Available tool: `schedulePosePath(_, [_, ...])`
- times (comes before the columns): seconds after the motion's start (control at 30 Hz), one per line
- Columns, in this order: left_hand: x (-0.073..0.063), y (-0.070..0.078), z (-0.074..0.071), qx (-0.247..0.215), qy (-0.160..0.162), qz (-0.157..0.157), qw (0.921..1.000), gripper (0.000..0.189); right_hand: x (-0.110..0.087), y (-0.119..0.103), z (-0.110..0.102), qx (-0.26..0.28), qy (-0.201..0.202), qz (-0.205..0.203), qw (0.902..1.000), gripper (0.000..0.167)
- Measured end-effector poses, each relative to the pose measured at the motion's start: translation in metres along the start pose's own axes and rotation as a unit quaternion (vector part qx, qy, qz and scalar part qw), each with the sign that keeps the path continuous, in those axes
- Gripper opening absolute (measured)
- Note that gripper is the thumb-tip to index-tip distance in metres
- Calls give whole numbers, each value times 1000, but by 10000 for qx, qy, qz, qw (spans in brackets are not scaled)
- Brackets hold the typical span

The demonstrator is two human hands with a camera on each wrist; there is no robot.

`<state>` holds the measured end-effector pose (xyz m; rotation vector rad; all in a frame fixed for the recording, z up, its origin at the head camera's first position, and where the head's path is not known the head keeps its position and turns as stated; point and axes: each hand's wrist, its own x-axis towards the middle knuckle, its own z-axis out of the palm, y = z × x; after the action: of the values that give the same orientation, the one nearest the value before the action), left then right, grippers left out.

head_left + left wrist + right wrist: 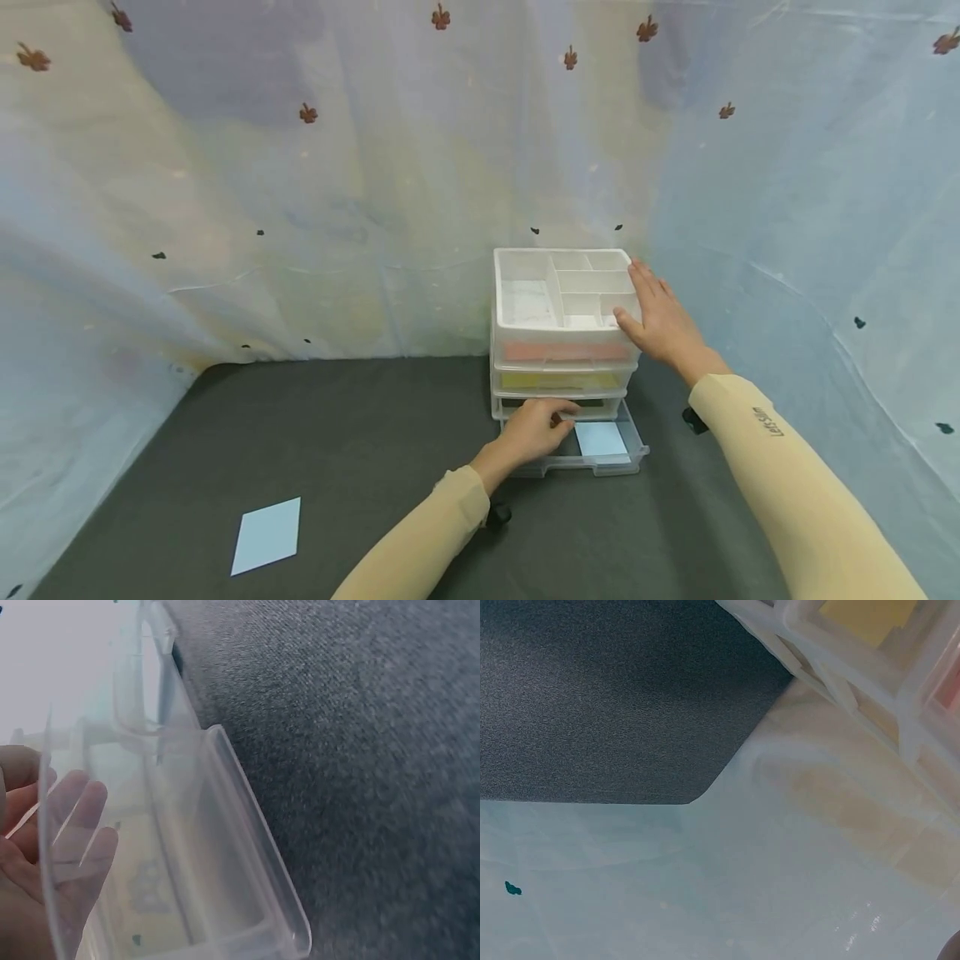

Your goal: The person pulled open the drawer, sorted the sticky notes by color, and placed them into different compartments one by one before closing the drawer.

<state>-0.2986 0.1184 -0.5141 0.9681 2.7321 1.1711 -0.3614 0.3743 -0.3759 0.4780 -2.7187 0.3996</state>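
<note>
A white plastic drawer unit (562, 333) stands at the back wall, with a compartmented tray (525, 302) on top. Its clear bottom drawer (618, 469) is pulled out, and a light blue paper square (602, 440) lies inside on the right. My left hand (531, 433) is over the left part of this drawer, fingers loosely bent. In the left wrist view its fingers (90, 817) show through the clear plastic, spread and holding nothing visible. My right hand (660, 321) rests on the unit's top right edge, fingers extended. The right wrist view barely catches it.
Another light blue paper square (267, 536) lies on the dark table (352, 442) at the front left. Pink (562, 351) and yellow (558, 381) contents show through the upper closed drawers. A patterned curtain (375, 167) surrounds the back and sides.
</note>
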Motion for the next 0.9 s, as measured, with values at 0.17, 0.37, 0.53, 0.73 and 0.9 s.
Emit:
schedulePosePath(0.17, [-12,0,-12,-150,334,108,9993,30,1,1,2,-19,46,-66,10000,80])
schedulePosePath(0.37, [-27,-2,-28,-299,571,100,9979,31,4,1,3,-29,8,-84,10000,81])
schedulePosePath(0.53, [-37,-9,-40,-407,738,339,9959,32,4,0,3,39,-5,-47,10000,81])
schedulePosePath(0.73, [-52,-21,-54,-603,1072,590,9907,31,2,-2,1,31,-38,-8,10000,81])
schedulePosePath(0.9, [-65,-31,-66,-602,1289,610,9879,31,-1,-3,-2,60,-68,-28,10000,81])
